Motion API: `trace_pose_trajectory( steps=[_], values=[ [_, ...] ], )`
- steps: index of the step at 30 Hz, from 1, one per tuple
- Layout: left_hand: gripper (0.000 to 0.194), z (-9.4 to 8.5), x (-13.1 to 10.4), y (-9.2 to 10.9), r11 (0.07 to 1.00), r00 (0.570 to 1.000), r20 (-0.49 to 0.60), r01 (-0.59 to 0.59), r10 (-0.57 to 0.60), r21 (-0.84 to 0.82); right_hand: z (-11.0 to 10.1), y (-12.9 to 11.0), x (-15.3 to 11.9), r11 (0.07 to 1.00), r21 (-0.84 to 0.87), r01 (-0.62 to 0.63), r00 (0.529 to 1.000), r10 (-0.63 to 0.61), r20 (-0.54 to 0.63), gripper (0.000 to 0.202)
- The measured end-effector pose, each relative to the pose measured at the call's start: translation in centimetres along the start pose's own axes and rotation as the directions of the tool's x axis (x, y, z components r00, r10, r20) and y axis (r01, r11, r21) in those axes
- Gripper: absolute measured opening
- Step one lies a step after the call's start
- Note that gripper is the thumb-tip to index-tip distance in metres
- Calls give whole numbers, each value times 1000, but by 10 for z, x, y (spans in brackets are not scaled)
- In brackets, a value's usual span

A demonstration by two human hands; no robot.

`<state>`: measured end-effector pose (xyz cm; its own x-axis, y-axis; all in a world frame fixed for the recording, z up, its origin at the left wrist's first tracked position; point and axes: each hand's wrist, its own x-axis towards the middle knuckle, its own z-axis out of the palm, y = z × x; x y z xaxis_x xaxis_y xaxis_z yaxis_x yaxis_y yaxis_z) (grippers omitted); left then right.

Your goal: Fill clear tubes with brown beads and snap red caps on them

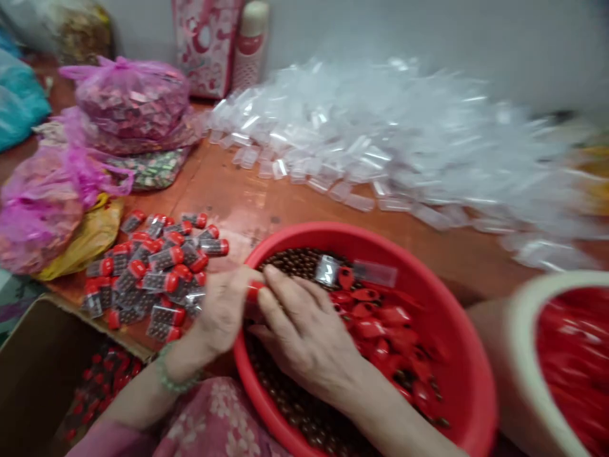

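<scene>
Head view: both bare hands meet over the near-left rim of a red plastic basin (476, 374), closed together on one small red-capped container (255, 291). This container sits between the fingertips of the left hand (223, 311) and those of the right hand (299, 324). Its red cap is uppermost; the long axis appears roughly upright, though fingers cover most of the body and the exact tilt cannot be read. Visible surface: glossy, plain red, slightly blurred; contents cannot be determined. Left hand is curled narrowly around the left side; right hand has its fingers bent in against the opposite side. A pale green beaded bracelet (166, 374) is on the left wrist. Beneath and just beyond the right hand, the basin holds dark brown round pellets (295, 261) and, to that hand's right, loose red caps (371, 327). Left of the left hand lies a pile of filled red-capped tubes (162, 260), clear-bodied with dark contents, pointing in mixed directions. Well beyond both hands, clear plastic tubes (361, 152) are heaped on the orange-brown tabletop (228, 190).
</scene>
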<state>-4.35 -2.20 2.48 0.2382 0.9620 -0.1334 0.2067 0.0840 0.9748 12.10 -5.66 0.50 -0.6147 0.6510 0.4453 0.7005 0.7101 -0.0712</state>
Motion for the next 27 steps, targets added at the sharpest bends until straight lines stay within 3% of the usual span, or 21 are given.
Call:
trace_pose_trajectory(
  steps=[3, 5, 7, 8, 9, 11, 14, 17, 19, 21, 24, 27],
  values=[
    [38, -50, 9, -12, 921, 948, -290, -6, 129, 390, 2, 7, -8, 997, 64, -44, 983, 32, 181, 55],
    [42, -87, 16, -26, 780, 862, -447, 105, 238, 618, 1, 21, -15, 995, 49, -90, 975, 78, 208, 43],
    [47, -118, 19, -39, 475, 821, -446, 252, 356, 843, -4, 41, -21, 981, -12, -193, 964, 192, 181, 29],
    [48, -130, 20, -44, 357, 820, -448, 324, 356, 876, -6, 53, -23, 961, -45, -273, 944, 277, 180, 27],
    [45, -138, 21, -46, 263, 838, -417, 339, 352, 903, -8, 64, -24, 934, -73, -351, 911, 358, 206, 26],
    [38, -145, 24, -47, 181, 866, -339, 291, 367, 939, -10, 85, -22, 868, -143, -476, 818, 496, 291, 28],
    [34, -129, 44, -35, 211, 879, -215, 135, 426, 968, -7, 103, -13, 780, -269, -565, 676, 624, 391, 38],
    [36, -86, 87, -16, 248, 917, -29, -77, 398, 966, 0, 105, -4, 745, -374, -552, 621, 667, 412, 44],
    [35, -50, 125, -5, 270, 947, 153, -231, 283, 935, 5, 101, -3, 754, -393, -526, 636, 656, 408, 36],
    [32, -14, 166, 0, 345, 947, 248, -306, 203, 887, 10, 97, -5, 771, -371, -518, 662, 636, 397, 29],
    [29, 29, 219, -5, 389, 940, 260, -328, 219, 861, 16, 96, -12, 807, -282, -520, 704, 591, 394, 37],
    [37, 54, 255, -16, 431, 941, 256, -331, 223, 840, 17, 100, -20, 817, -181, -547, 736, 573, 362, 48]
  ],
)
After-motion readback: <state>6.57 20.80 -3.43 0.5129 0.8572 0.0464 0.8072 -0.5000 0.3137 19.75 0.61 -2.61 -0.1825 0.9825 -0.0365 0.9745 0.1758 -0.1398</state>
